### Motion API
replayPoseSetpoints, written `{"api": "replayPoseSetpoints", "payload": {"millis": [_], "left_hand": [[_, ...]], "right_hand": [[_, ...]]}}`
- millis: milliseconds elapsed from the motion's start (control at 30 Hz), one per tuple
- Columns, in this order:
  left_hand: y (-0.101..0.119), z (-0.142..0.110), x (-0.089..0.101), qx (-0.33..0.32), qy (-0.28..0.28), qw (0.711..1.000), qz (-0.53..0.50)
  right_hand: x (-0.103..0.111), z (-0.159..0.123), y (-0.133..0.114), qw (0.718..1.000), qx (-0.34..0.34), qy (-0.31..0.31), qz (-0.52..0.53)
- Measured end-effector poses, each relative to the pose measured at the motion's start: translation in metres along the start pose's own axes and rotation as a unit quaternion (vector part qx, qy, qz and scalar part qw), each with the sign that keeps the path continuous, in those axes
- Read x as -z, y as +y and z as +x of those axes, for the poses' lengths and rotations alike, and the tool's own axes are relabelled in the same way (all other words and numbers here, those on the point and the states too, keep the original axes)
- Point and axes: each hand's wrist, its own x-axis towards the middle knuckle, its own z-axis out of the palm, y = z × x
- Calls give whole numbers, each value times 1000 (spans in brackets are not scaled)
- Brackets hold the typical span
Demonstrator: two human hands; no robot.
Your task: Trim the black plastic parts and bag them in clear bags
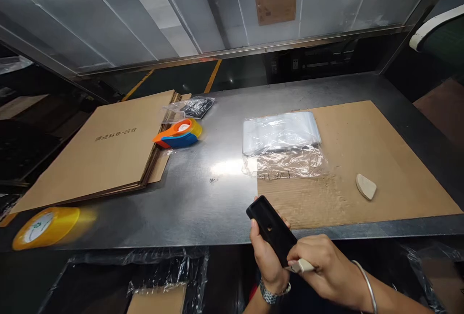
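My left hand (268, 261) is wrapped round a long black shell-like piece (273, 229) with rounded corners, a raised rim and a small hole near its middle. The piece is tilted, its far end pointing up and left. In the fingers of my right hand (322, 265) is a small cream-coloured tool (302, 266) with a thin tip. That tip is at the near end of the black piece; whether it touches is unclear. Beyond my hands lies a stack of clear plastic bags (282, 133). A cream wedge-shaped block (366, 187) rests on the cardboard sheet (348, 149).
Flat cardboard boxes (119, 145) are stacked on the left of the metal table (213, 207). Against them sits an orange and blue tape dispenser (179, 134), near a bagged black item (197, 107). A yellow tape roll (47, 227) is at the front-left edge. Plastic-lined containers (159, 280) stand below.
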Motion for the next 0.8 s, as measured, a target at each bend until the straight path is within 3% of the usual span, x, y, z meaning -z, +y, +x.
{"api": "replayPoseSetpoints", "payload": {"millis": [100, 300, 433, 800], "left_hand": [[-5, -3, 3, 26, -29, 999, 17], [-7, -4, 3, 137, -16, 990, -33], [-6, -3, 0, 167, -52, 984, -19], [-12, -2, 0, 236, -35, 971, 22]], "right_hand": [[5, 3, 2, 999, -27, -29, -31], [17, 6, 1, 995, -94, 0, -20], [21, 3, 5, 994, -106, 13, 2], [17, -4, 9, 998, -16, -53, -36]]}}
